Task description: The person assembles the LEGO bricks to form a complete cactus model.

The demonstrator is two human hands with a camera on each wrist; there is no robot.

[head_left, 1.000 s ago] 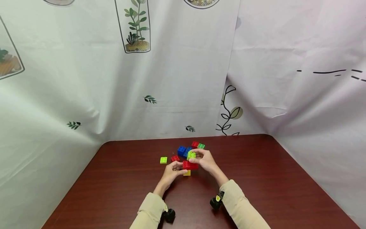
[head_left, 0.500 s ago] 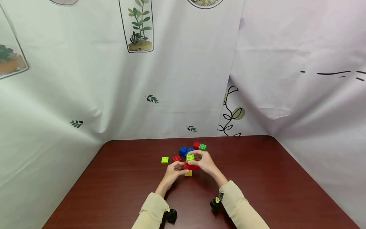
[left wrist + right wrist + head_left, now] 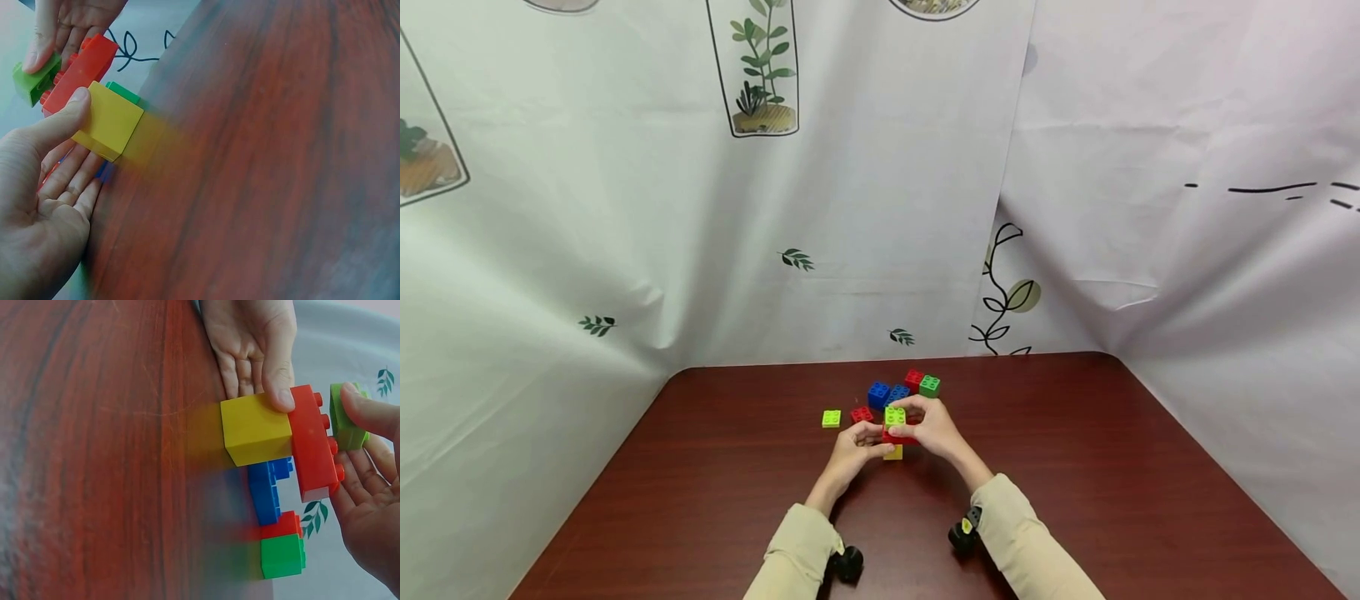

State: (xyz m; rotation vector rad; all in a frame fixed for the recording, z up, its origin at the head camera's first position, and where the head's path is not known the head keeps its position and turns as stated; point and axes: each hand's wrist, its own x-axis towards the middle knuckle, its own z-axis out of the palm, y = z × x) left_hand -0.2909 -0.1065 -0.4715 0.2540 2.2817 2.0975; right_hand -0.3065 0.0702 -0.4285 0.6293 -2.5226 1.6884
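While the left hand (image 3: pixel 848 454) grips the stacked pair, thumb at the seam, the long red brick (image 3: pixel 310 440) sits right at its fingertips, the yellow brick (image 3: pixel 256 430) under its left end. And here's the right hand (image 3: pixel 937 423), pinching a lime brick (image 3: pixel 895 416) off its left side, thumb on the near face, just above the red studs! Beyond both hands, on the table's far side, lie blue bricks (image 3: pixel 878 395) and a green brick (image 3: pixel 929 385).
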